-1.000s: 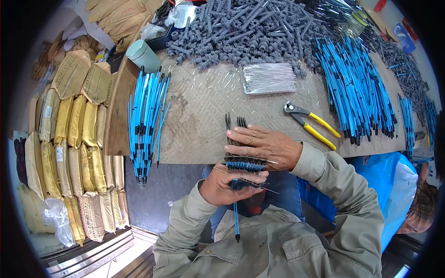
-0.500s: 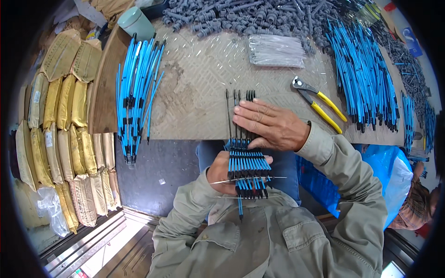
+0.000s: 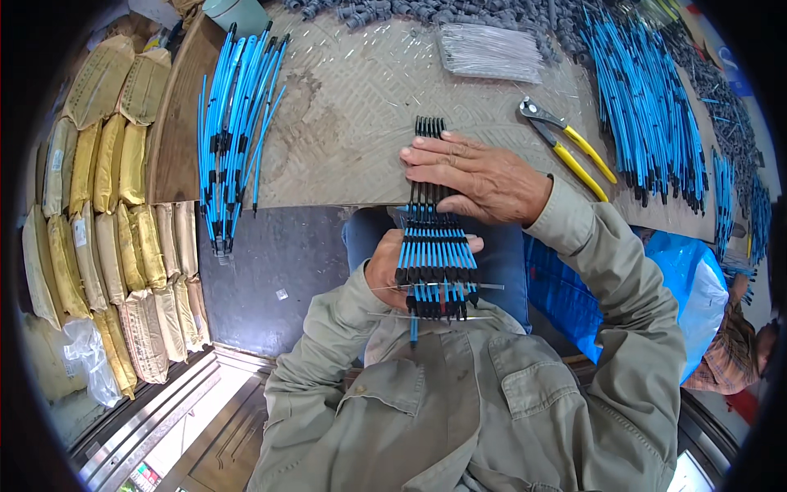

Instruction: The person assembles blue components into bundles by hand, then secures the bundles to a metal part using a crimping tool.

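Observation:
A fanned row of thin blue-and-black rods lies between my lap and the table edge. My left hand grips it from beneath, the thumb tip showing at the right side; most of those fingers are hidden under the rods. Two thin, pale crosswise pins pass through the row near its lower end. One rod sticks out lower than the others. Over the black upper ends of the rods, at the table edge, my right hand lies flat with fingers stretched out to the left.
Yellow-handled pliers and a clear box of thin white sticks lie on the table. Blue rods are heaped right and bundled left. Grey fittings cover the back. Wrapped packets are stacked left; another person sits far right.
My view has tilted, so the table sits higher. The black upper ends, which stood apart, are now drawn close together under my right hand. My left hand keeps its grip.

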{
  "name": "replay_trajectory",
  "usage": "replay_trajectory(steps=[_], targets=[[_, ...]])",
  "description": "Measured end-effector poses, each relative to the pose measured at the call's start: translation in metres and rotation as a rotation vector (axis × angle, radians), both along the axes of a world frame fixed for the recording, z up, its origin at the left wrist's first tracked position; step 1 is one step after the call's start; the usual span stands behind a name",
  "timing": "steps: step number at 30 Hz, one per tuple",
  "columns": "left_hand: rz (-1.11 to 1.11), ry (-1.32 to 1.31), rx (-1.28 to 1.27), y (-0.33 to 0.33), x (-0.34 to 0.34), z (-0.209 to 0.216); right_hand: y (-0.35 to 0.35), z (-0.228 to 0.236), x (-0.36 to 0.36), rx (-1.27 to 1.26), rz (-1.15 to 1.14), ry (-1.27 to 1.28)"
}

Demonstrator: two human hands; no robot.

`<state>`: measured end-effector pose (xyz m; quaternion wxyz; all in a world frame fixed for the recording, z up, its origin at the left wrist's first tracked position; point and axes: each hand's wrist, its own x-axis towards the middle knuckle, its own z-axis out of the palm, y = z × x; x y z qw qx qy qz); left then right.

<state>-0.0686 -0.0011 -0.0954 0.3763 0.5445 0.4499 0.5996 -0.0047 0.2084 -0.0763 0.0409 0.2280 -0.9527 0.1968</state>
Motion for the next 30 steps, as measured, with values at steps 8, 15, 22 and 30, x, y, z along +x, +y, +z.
replay_trajectory(steps=[8,15,22,30], targets=[[-0.009,0.18,-0.032,-0.007,-0.001,0.007,-0.002,-0.001,0.003,-0.096,-0.028,0.027],[-0.106,0.442,-0.174,-0.029,-0.023,0.045,-0.003,-0.01,0.004,-0.235,-0.076,0.038],[-0.052,0.39,-0.278,-0.051,-0.039,0.054,0.0,-0.005,0.004,-0.294,-0.123,0.049],[0.149,1.004,-0.102,-0.03,-0.059,0.043,-0.001,0.002,0.002,-0.386,-0.212,-0.015]])
